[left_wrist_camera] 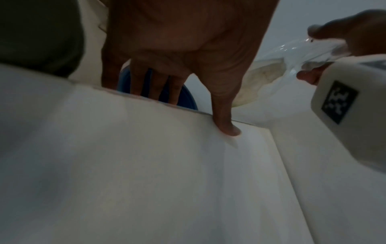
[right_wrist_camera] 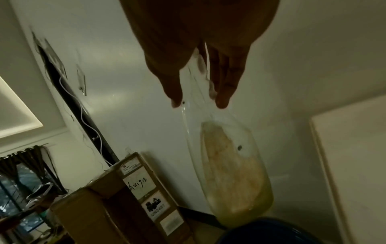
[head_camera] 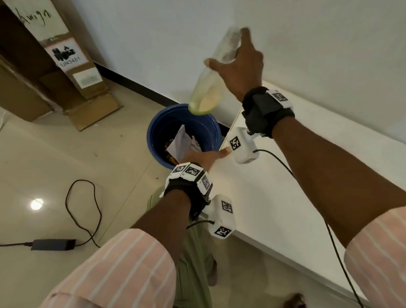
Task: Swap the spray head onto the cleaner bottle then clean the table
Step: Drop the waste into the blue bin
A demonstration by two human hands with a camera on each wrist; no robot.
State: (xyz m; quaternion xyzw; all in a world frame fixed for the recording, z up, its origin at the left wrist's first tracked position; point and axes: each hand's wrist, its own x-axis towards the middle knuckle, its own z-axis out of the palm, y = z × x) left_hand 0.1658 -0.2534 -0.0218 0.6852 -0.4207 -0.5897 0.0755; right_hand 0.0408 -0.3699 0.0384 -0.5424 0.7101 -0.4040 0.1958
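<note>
— Head view first: what of the bottle (head_camera: 212, 73)?
— Held aloft in right hand (head_camera: 241, 66), tilted, thumb and fingers curled round its upper part; blurred; pale yellowish stuff settled at low end; hangs over blue bucket (head_camera: 160, 125).
— And inside the bucket?
— White paper scraps, darker bits beneath; cannot tell more.
— Left hand (head_camera: 203, 156)?
— Rests on table (head_camera: 279, 192) edge beside bucket; fingers straight, close together, hanging over the edge; thumb (left_wrist_camera: 226, 125) pressed flat on top.
</note>
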